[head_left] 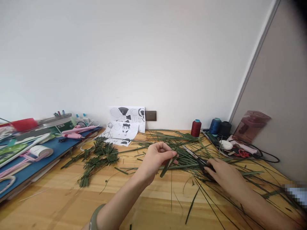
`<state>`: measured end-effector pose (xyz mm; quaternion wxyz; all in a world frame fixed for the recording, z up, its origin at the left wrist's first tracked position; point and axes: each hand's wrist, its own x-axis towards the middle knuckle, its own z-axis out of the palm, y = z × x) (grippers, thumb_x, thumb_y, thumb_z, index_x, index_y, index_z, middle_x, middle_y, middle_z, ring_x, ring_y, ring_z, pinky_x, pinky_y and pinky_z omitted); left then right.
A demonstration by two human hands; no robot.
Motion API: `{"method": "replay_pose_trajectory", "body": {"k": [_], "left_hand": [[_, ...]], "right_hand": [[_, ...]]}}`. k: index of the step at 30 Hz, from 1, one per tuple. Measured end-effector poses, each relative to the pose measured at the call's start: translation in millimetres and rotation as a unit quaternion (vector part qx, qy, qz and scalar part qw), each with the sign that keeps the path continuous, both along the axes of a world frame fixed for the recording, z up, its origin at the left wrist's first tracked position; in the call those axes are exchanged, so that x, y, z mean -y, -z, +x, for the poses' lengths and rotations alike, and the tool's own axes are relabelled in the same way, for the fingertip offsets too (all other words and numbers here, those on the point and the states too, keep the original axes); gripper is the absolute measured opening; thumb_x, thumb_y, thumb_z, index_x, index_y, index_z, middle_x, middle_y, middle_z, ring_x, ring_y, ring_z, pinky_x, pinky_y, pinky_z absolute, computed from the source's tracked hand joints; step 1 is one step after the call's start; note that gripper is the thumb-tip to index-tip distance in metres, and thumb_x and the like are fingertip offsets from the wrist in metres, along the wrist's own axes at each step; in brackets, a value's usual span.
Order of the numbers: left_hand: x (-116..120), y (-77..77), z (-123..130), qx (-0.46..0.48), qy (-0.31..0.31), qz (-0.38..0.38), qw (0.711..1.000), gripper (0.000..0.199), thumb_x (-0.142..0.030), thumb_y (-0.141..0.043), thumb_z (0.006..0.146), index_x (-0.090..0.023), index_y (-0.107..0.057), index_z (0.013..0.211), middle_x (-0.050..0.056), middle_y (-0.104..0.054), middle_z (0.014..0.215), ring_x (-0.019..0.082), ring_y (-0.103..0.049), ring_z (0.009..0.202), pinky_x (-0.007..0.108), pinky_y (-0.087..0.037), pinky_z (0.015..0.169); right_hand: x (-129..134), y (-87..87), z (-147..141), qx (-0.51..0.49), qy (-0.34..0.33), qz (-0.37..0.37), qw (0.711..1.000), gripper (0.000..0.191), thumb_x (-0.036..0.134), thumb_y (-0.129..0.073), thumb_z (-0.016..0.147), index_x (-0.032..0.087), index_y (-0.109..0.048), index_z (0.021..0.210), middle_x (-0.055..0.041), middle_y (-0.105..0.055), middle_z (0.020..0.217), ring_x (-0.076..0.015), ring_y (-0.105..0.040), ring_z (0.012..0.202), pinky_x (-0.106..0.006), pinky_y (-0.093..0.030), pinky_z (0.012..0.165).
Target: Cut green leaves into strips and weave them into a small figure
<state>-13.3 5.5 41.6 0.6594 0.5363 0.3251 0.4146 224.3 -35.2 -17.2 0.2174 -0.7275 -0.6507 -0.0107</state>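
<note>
My left hand (161, 156) is closed in a pinch on a short green grass blade (165, 169) that hangs down below the fingers. To its right, my right hand (219, 167) has its fingers at the black handles of a pair of scissors (192, 154), whose blades point up and left toward the left hand. Beneath both hands spreads a loose heap of long green grass blades (182, 163). Cut pieces and thin strands of grass lie scattered on the wooden table (134, 204).
Leafy sprigs (103, 156) and printed drawing sheets (127, 126) lie to the left. A red thread spool (196, 128) stands at the back. At right, a tray (216, 143) holds more spools and cables near a pink container (251, 126). Tools cover a blue board (57, 150).
</note>
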Motion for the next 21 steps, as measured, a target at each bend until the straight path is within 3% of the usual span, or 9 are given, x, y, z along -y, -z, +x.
{"method": "replay_pose_trajectory", "body": {"k": [3, 6, 8, 10, 14, 21], "left_hand": [[-1.9, 10.5, 6.3, -0.041, -0.021, 0.068, 0.997, 0.018, -0.022, -0.067, 0.061, -0.015, -0.050, 0.059, 0.001, -0.058, 0.057, 0.012, -0.057, 0.055, 0.023, -0.043, 0.054], [-1.9, 19.9, 10.7, -0.096, -0.039, 0.150, 0.983, 0.018, -0.022, -0.068, 0.059, -0.016, -0.050, 0.058, 0.001, -0.057, 0.060, 0.013, -0.054, 0.058, 0.024, -0.041, 0.056], [-2.2, 22.2, 10.6, -0.126, -0.045, 0.181, 0.974, 0.019, -0.023, -0.068, 0.058, -0.016, -0.050, 0.057, 0.000, -0.055, 0.061, 0.013, -0.053, 0.060, 0.023, -0.040, 0.056], [-3.9, 20.2, 7.6, -0.138, -0.040, 0.185, 0.972, 0.020, -0.025, -0.068, 0.058, -0.017, -0.050, 0.060, 0.000, -0.054, 0.061, 0.013, -0.052, 0.060, 0.022, -0.039, 0.055], [-10.6, 9.1, -3.1, -0.154, -0.018, 0.153, 0.976, 0.022, -0.026, -0.069, 0.056, -0.017, -0.055, 0.069, -0.003, -0.050, 0.055, 0.010, -0.046, 0.052, 0.021, -0.033, 0.049], [-18.7, 4.2, -10.4, -0.176, 0.031, 0.142, 0.974, 0.023, -0.025, -0.071, 0.054, -0.015, -0.052, 0.060, -0.003, -0.046, 0.057, 0.009, -0.042, 0.053, 0.021, -0.031, 0.050]], "right_hand": [[7.8, -20.0, -30.3, -0.059, -0.060, 0.024, 0.996, 0.024, 0.036, -0.038, 0.083, 0.023, -0.057, 0.088, -0.0053, -0.064, 0.091, -0.0219, -0.059, 0.084, -0.033, -0.043, 0.074], [6.3, -37.6, -66.1, -0.341, -0.149, -0.001, 0.928, 0.024, 0.042, -0.046, 0.079, 0.021, -0.058, 0.084, -0.0039, -0.065, 0.080, -0.0200, -0.061, 0.072, -0.031, -0.048, 0.066], [-1.0, -42.7, -82.8, -0.433, -0.183, -0.004, 0.883, 0.023, 0.039, -0.052, 0.075, 0.018, -0.060, 0.078, -0.0035, -0.065, 0.074, -0.0194, -0.061, 0.071, -0.030, -0.049, 0.065], [-9.8, -44.0, -91.2, -0.452, -0.188, 0.006, 0.872, 0.021, 0.035, -0.054, 0.074, 0.016, -0.061, 0.076, -0.0032, -0.065, 0.074, -0.0182, -0.060, 0.071, -0.028, -0.049, 0.063], [-19.5, -45.6, -90.8, -0.443, -0.174, 0.039, 0.879, 0.018, 0.032, -0.056, 0.073, 0.015, -0.062, 0.075, -0.0021, -0.064, 0.070, -0.0160, -0.058, 0.066, -0.027, -0.047, 0.061], [-19.4, -46.9, -83.7, -0.419, -0.180, 0.048, 0.889, 0.015, 0.029, -0.059, 0.069, 0.016, -0.063, 0.076, -0.0035, -0.065, 0.074, -0.0175, -0.059, 0.070, -0.029, -0.046, 0.066]]}}
